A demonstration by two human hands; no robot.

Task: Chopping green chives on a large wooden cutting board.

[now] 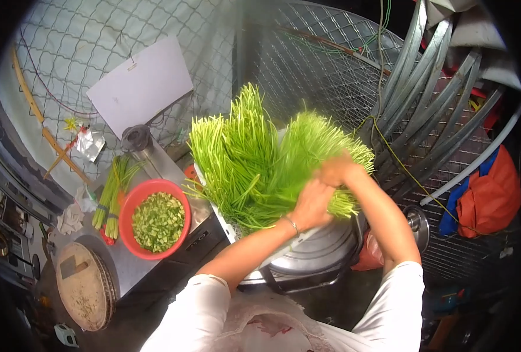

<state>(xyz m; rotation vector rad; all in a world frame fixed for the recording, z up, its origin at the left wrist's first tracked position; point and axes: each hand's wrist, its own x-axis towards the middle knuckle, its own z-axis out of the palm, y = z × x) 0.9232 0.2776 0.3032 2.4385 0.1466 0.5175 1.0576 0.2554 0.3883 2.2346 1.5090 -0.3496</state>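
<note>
Long thin green chives [247,167] fill a white plastic basket [224,223], their pale cut ends pointing mostly up and outward. My left hand [312,204], with a bracelet at its wrist, is closed around part of a bunch at the basket's near right. Stem ends [344,204] poke out beside it. Just above and touching it, my right hand [337,169] lies over the bunch. Motion blur covers that hand and the stalks next to it, so its fingers are unclear. Beneath the basket is a round metal lid or pot [317,251].
Left of the basket, a red bowl [186,220] of chopped green pieces stands on a metal counter [126,268]. Bundled green stalks [111,193] and a round wooden chopping block [80,299] with a cleaver [68,267] are beside it. Wire mesh [304,66] rises behind; curved metal strips [419,88] lean right.
</note>
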